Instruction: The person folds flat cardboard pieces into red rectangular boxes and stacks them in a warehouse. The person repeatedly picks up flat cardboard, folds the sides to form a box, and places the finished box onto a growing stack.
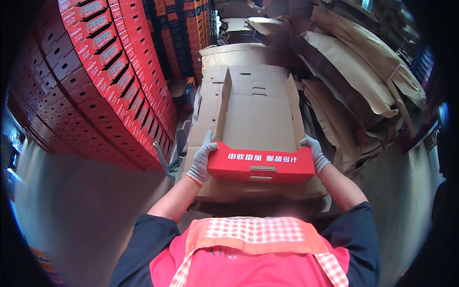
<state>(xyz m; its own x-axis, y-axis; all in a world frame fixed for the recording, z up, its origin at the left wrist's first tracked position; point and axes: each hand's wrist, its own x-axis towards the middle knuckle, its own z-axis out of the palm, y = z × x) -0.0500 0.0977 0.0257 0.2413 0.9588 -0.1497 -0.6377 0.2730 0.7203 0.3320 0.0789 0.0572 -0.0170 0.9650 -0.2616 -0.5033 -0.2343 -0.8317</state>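
Observation:
A partly folded cardboard box lies in front of me, brown inside, with a red end wall standing up on the side nearest me. Its two long side walls are raised, and the far end lies flat. My left hand, in a pale grey glove, grips the near left corner. At the near right corner, my right hand, gloved the same way, has its fingers curled over the box edge. Under the box are flat cardboard sheets.
Tall stacks of red boxes rise on the left, with blue and orange boxes behind them. Bundles in brown paper are piled on the right. A grey-green frame stands left of the work surface.

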